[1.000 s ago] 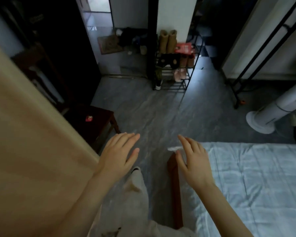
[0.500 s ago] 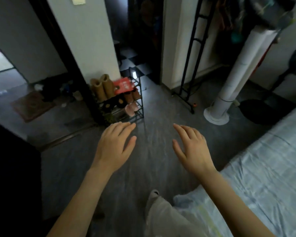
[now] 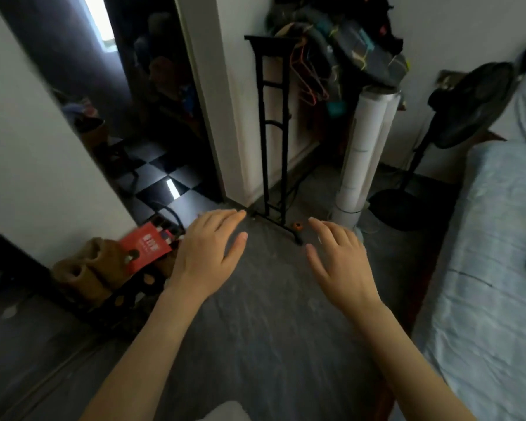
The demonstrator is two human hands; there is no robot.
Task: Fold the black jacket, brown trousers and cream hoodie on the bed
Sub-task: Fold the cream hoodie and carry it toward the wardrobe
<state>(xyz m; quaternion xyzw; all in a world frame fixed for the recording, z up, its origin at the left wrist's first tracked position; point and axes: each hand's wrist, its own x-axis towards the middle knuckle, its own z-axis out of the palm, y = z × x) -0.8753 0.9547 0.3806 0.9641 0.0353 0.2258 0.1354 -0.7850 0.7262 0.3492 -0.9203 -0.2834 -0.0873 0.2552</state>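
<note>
Fingers of left hand [image 3: 207, 256] and right hand [image 3: 342, 265] spread, empty, above mottled grey floor [image 3: 271, 329].

The bed [image 3: 483, 268] (pale blue checked cover) lies flat at right.

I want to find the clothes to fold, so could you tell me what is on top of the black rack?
A heap of dark clothes lies on the black rack, orange hangers dangling beneath. Which garments they are cannot be told.

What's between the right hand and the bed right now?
In the head view, only bare grey floor lies between the right hand and the bed. The hand is open and holds nothing; none of the clothes to fold are clearly in view.
</note>
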